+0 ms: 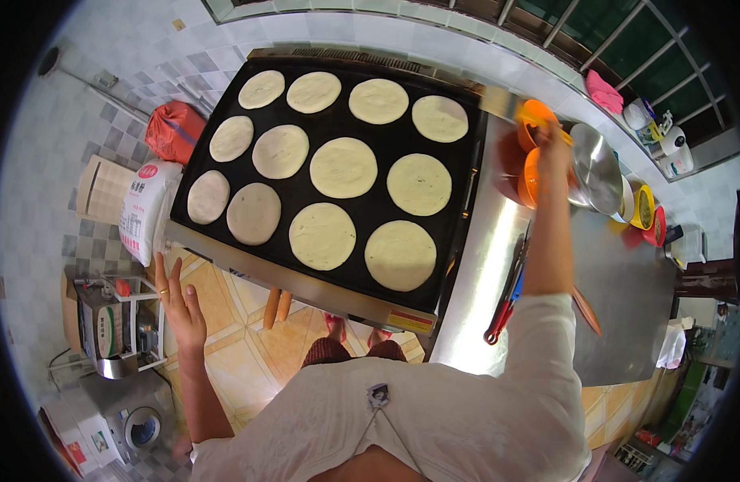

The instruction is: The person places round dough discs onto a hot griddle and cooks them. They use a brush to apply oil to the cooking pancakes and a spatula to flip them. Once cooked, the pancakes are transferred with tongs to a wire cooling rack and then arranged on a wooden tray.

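Figure: the brush (502, 104) reached leftward from the right hand (553, 146) to the far right corner of the griddle (370, 210).

The right hand, somewhat blurred, was closed on the brush handle; the long axis ran left and slightly away from the wearer, bristles foremost, beside the orange bowls (529, 183); the nearest dough round (440, 119) lay left of the bristles and a little nearer the wearer; the left hand (183, 309), open and empty, hung well apart, off the griddle's near left corner, close to the white sack (143, 210).
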Demonstrator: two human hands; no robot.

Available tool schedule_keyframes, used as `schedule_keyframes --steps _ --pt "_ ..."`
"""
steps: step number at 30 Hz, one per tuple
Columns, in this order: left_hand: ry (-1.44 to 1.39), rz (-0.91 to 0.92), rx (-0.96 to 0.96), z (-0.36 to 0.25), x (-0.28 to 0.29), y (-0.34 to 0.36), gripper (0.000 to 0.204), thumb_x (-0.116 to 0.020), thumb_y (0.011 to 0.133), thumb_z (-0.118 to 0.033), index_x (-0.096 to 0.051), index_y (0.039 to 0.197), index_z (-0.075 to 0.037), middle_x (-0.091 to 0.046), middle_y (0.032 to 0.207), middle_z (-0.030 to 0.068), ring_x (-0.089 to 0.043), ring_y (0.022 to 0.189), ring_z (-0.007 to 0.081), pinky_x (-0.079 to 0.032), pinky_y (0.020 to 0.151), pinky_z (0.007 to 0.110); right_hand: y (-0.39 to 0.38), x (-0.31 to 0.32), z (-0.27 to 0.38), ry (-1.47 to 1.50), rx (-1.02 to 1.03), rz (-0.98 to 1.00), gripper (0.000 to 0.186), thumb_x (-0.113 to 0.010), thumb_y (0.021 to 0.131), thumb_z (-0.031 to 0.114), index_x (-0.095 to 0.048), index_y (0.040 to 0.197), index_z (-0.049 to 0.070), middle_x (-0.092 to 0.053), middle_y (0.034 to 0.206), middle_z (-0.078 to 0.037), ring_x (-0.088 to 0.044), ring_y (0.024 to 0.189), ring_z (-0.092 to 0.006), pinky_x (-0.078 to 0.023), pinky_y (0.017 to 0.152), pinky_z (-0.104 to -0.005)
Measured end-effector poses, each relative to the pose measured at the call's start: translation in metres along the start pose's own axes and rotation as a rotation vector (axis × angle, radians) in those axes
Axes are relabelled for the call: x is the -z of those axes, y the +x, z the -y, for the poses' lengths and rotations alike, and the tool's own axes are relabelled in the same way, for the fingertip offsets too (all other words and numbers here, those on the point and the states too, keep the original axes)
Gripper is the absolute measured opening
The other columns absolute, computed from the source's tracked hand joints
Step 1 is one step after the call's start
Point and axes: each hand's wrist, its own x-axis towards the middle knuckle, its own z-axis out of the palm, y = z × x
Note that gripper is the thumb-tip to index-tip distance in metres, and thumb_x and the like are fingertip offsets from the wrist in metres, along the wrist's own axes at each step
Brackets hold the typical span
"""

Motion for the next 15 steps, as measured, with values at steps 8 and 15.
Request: schedule_keyframes --steps 8,15 --pt "0.143 0.013 0.128 0.040 0.020 -0.026 0.041 -0.036 0.098 -0.021 -0.049 0.127 0.005 -0.028 0.147 0.0192 -0.028 0.134 0.0352 -0.024 0.108 0.043 -0.011 -0.153 -0.130 -0.344 -0.128 0.077 0.015 -0.070 0.080 0.011 -0.058 0.079 0.002 -0.063 0.065 -0.009 -0.061 0.055 -0.0150 -0.048 0.046 -0.0238" --pt "0.234 -0.031 0.281 0.100 0.045 -0.066 0.044 -0.033 0.101 -0.029 -0.047 0.130 0.000 -0.028 0.147 0.0164 -0.030 0.134 0.0329 -0.026 0.107 0.043 -0.028 -0.220 -0.089 -0.028 -0.248 0.061 0.014 -0.070 0.081 0.012 -0.061 0.079 0.001 -0.063 0.069 -0.008 -0.059 0.053 -0.0122 -0.048 0.045 -0.0189"
